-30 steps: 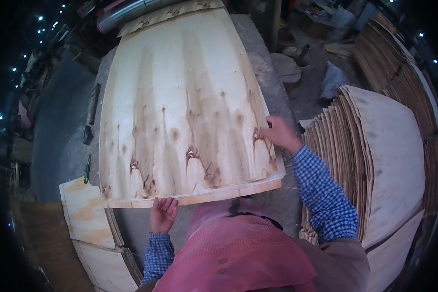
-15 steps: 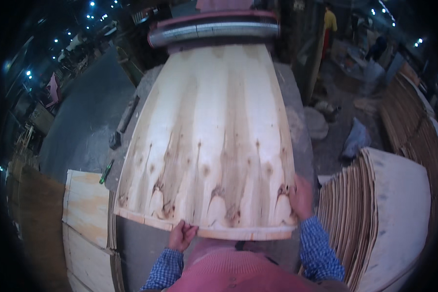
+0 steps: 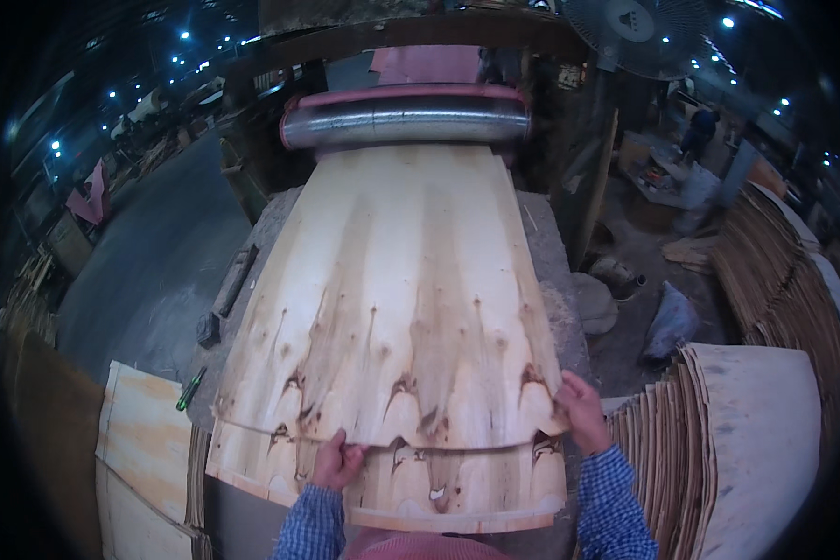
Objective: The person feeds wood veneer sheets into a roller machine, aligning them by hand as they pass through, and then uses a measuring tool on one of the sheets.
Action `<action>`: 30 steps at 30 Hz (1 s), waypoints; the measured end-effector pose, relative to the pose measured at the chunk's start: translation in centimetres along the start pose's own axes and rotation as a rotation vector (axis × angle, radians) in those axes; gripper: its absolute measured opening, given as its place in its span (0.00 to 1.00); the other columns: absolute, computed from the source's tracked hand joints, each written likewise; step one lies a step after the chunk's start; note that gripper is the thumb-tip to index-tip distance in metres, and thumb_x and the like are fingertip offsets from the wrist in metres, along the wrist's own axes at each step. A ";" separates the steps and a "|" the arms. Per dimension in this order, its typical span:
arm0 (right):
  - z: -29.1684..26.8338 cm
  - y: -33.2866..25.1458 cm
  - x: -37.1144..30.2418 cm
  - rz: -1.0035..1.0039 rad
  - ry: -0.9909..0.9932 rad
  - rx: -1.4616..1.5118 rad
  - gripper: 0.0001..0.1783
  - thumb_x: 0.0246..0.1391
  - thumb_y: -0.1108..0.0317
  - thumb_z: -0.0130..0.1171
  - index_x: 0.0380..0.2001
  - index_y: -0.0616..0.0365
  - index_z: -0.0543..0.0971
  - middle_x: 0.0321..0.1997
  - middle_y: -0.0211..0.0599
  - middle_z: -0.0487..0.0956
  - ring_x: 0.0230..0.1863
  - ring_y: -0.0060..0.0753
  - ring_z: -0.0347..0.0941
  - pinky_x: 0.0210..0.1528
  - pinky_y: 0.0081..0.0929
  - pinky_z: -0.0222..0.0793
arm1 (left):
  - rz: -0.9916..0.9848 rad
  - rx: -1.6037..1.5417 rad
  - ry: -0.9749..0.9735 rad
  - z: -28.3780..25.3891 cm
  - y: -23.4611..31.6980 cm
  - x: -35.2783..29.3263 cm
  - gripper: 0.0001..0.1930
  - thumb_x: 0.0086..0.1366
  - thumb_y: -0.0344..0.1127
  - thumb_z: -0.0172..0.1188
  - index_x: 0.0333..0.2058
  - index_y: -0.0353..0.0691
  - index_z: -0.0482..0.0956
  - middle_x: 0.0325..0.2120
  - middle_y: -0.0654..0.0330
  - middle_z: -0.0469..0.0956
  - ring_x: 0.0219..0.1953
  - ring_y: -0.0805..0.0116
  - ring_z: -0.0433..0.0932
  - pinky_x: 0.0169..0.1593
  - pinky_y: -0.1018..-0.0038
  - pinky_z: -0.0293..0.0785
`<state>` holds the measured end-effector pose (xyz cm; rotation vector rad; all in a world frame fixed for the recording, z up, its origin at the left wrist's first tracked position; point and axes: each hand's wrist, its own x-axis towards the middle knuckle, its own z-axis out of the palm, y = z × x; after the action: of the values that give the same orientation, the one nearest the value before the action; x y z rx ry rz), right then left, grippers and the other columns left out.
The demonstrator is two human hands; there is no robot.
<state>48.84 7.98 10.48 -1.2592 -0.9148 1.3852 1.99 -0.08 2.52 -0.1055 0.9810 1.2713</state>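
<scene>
A long pale wood veneer sheet point(image 3: 392, 345), with brown streaks and dark knots, stretches away from me up to a shiny metal roller point(image 3: 406, 123). Beneath it lies a second veneer sheet point(image 3: 383, 490), whose near strip shows past the upper one's edge. My left hand point(image 3: 339, 459) pinches the upper sheet's near edge, left of the middle. At the near right corner, my right hand point(image 3: 585, 413) grips that same sheet by its side. The far end of the veneer meets the underside of the roller; what lies beyond is hidden.
A leaning stack of veneer sheets point(image 3: 756, 439) stands at the right, more sheets point(image 3: 149, 439) at the left. A green box cutter point(image 3: 190, 389) and a dark bar point(image 3: 236, 280) lie on the table's left side. A fan point(image 3: 633, 23) hangs at upper right.
The upper sheet has slid away from me, baring the near strip of the sheet below. Both hands keep hold of its near end. My view has tilted up, showing more beyond the roller.
</scene>
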 end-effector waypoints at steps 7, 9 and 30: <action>2.7 6.6 -10.8 -0.363 0.132 -1.208 0.22 0.46 0.73 0.55 0.47 0.65 0.71 0.47 0.56 0.74 0.48 0.61 0.70 0.51 0.45 0.67 | 0.165 0.192 0.028 7.1 6.4 14.7 0.15 0.72 0.39 0.48 0.42 0.30 0.68 0.29 0.44 0.79 0.23 0.62 0.80 0.17 0.79 0.74; 2.1 7.6 -12.3 -0.412 0.100 -1.208 0.22 0.46 0.72 0.56 0.48 0.64 0.71 0.50 0.57 0.73 0.51 0.59 0.70 0.53 0.45 0.66 | 0.180 0.204 0.017 10.2 8.3 16.4 0.16 0.72 0.41 0.48 0.42 0.30 0.69 0.30 0.47 0.79 0.25 0.62 0.80 0.20 0.77 0.76; 3.3 -3.5 -7.3 0.017 -0.326 -0.358 0.17 0.55 0.67 0.59 0.45 0.67 0.77 0.39 0.36 0.81 0.39 0.22 0.75 0.42 0.23 0.71 | -0.234 0.191 -0.061 -8.1 -5.8 -13.2 0.23 0.71 0.50 0.47 0.50 0.34 0.72 0.39 0.55 0.82 0.32 0.65 0.81 0.31 0.71 0.80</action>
<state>45.80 1.91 15.94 -1.3244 -1.4294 1.5119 2.74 -16.58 3.84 -0.0313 1.0013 0.9570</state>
